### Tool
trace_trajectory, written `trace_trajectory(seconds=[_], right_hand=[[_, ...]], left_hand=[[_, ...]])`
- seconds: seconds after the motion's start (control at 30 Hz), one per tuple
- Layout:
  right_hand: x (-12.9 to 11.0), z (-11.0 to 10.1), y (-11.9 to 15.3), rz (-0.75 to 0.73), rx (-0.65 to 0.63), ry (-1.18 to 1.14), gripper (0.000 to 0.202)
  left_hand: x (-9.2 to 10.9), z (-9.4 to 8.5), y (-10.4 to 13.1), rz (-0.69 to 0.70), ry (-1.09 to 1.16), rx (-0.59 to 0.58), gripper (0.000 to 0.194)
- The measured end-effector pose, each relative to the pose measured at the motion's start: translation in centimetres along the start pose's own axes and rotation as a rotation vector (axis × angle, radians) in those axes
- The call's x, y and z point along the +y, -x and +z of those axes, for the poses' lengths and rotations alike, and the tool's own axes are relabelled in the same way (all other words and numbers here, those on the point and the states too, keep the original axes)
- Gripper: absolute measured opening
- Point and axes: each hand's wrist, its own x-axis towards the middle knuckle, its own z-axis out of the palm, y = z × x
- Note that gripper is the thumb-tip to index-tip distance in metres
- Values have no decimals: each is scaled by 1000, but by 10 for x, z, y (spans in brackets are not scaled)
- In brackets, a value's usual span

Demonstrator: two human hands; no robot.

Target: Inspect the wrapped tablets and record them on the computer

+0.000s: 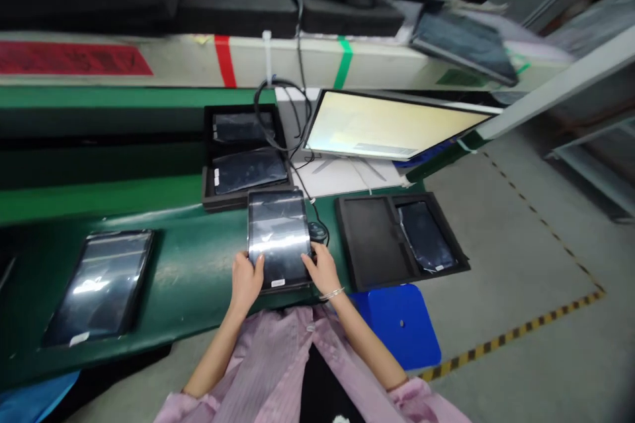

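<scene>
A dark, glossy tablet (pixel 278 231) with a small white label at its lower edge is held between both hands over the green bench. My left hand (pixel 247 281) grips its left side, thumb on the front face. On the opposite side, my right hand (pixel 321 268) holds the lower right edge, with a bracelet at the wrist. Just right of it lies a black foam tray (pixel 372 238); its left compartment is bare and another tablet (pixel 427 236) sits in the right one. Behind the held tablet, a second black tray (pixel 208 195) contains two tablets.
Another tablet (pixel 102 284) lies at the bench's left. A lit monitor (pixel 391 122) stands behind, with a looped black cable (pixel 258 109) beside it. A shelf (pixel 183 59) crosses above. A blue stool (pixel 401 324) is at the bench's front edge.
</scene>
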Motion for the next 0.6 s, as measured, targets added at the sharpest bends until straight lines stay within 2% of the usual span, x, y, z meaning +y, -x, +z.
trace_trajectory(seconds=[0.1, 0.17, 0.23, 0.33, 0.4, 0.43, 0.5, 0.6], right_hand=[[-9, -23, -10, -63, 7, 6, 30], [-25, -56, -20, -162, 109, 16, 29], [-51, -102, -31, -320, 314, 44, 25], [-102, -183, -45, -569, 722, 142, 20], [-139, -233, -56, -688, 872, 173, 21], [-158, -254, -63, -737, 882, 176, 21], [-195, -287, -83, -812, 809, 226, 20], [-246, -310, -128, -901, 549, 441, 25]], left_hand=[[-6, 3, -3, -77, 105, -12, 42], [-10, 4, -6, -119, 177, -38, 46], [-11, 4, -9, -149, 243, -58, 51], [-10, 5, -10, -172, 293, -54, 53], [-9, 6, -9, -177, 304, -45, 52], [-9, 6, -9, -176, 306, -39, 52], [-7, 7, -8, -180, 291, -22, 52], [-6, 7, -5, -179, 257, 10, 53]])
